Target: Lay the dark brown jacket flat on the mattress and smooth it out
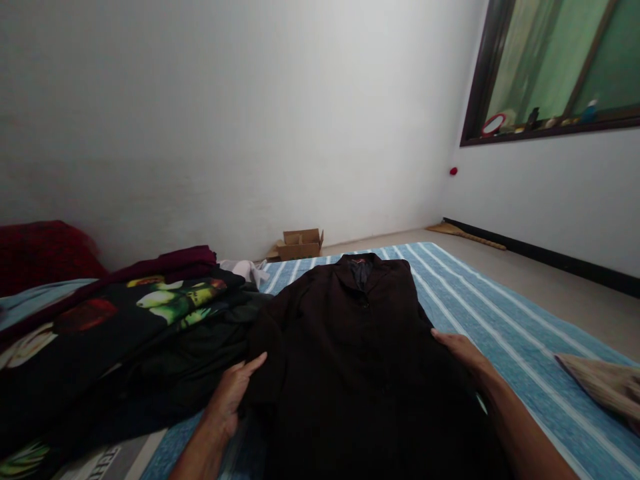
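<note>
A dark brown, nearly black jacket (345, 347) lies front up before me, its collar and grey lining at the far end. At its left side, my left hand (231, 395) pinches the sleeve edge, thumb on top and the other fingers mostly hidden by the cloth. My right hand (463, 352) grips the opposite side of the jacket, with its thumb on the fabric and its fingers tucked out of sight. The jacket's lower part runs out of the bottom of the view.
Under the jacket is a blue-and-white striped bed sheet (500, 347). A heap of clothes (165, 333) with a bright print rises on the left. A beige cloth (603, 383) lies at right. Beyond the bed are an open cardboard box (299, 247) and a broom (465, 233).
</note>
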The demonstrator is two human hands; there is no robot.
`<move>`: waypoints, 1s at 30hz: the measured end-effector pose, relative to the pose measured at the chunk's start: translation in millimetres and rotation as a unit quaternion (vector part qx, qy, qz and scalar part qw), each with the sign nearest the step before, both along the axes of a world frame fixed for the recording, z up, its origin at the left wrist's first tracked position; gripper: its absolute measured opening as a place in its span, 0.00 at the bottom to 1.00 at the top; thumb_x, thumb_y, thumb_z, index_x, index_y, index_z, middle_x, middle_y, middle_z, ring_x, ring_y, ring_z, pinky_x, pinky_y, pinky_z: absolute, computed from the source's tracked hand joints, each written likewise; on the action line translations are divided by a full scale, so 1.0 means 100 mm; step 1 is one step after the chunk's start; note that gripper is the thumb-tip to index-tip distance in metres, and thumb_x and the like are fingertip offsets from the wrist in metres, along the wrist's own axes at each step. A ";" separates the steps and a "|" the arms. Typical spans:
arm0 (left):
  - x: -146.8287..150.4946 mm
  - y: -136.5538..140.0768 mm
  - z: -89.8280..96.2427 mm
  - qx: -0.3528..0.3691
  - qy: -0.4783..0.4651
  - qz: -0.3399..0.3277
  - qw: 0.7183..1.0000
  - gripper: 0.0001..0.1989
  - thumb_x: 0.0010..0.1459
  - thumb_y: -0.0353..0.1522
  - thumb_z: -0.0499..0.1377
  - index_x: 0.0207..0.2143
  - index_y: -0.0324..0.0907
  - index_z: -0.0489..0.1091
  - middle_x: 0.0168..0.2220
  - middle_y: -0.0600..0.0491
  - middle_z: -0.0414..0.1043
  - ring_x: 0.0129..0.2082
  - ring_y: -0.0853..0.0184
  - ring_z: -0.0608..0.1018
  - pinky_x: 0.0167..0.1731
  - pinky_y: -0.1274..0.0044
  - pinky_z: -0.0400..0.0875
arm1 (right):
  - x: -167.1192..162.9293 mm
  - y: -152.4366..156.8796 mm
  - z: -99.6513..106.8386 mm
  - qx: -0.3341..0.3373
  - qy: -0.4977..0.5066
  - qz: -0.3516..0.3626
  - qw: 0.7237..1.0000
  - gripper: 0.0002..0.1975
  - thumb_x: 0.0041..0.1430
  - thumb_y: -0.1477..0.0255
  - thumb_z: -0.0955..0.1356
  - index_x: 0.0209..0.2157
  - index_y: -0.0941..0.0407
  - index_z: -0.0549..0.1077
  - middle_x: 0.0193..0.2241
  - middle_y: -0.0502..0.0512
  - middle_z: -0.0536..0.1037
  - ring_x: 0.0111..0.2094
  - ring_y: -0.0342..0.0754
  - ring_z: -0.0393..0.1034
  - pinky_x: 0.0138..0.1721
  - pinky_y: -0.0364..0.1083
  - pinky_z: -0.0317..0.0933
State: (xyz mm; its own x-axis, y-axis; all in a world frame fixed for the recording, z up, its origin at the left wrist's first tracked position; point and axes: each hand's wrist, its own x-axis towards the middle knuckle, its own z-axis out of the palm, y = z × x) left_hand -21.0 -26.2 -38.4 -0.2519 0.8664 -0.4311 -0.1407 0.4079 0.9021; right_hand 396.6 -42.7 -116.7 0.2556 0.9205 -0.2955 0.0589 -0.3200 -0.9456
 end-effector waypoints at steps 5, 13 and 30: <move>-0.03 0.02 0.01 0.020 0.001 0.042 0.999 0.13 0.47 0.28 0.63 0.38 0.37 0.70 0.28 0.48 0.78 0.27 0.60 0.80 0.26 0.74 0.74 | 0.07 0.04 -0.03 -0.004 -0.033 -0.035 0.999 0.17 0.45 0.57 0.67 0.20 0.58 0.76 0.19 0.53 0.77 0.26 0.51 0.71 0.28 0.43 0.61; -0.11 -0.01 -0.05 0.023 0.021 0.056 0.998 0.12 0.45 0.28 0.64 0.35 0.37 0.71 0.24 0.49 0.77 0.23 0.60 0.79 0.20 0.75 0.72 | 0.07 0.02 0.03 -0.003 -0.030 -0.116 0.993 0.17 0.49 0.59 0.65 0.23 0.58 0.77 0.26 0.55 0.79 0.40 0.55 0.72 0.35 0.43 0.62; -0.33 -0.04 -0.06 0.033 -0.002 0.105 0.994 0.07 0.48 0.27 0.62 0.33 0.37 0.70 0.19 0.54 0.74 0.15 0.66 0.74 0.15 0.78 0.69 | 0.03 -0.12 0.02 0.015 0.095 -0.223 0.970 0.11 0.42 0.66 0.71 0.23 0.61 0.75 0.22 0.57 0.78 0.28 0.54 0.74 0.25 0.45 0.65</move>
State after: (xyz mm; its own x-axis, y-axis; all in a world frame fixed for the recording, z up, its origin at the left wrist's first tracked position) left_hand -54.2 -30.1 -44.7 -0.4289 0.8212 -0.3764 -0.2193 0.3095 0.9253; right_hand 399.8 -54.6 -114.7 0.5742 0.7397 -0.3508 -0.2560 -0.2449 -0.9352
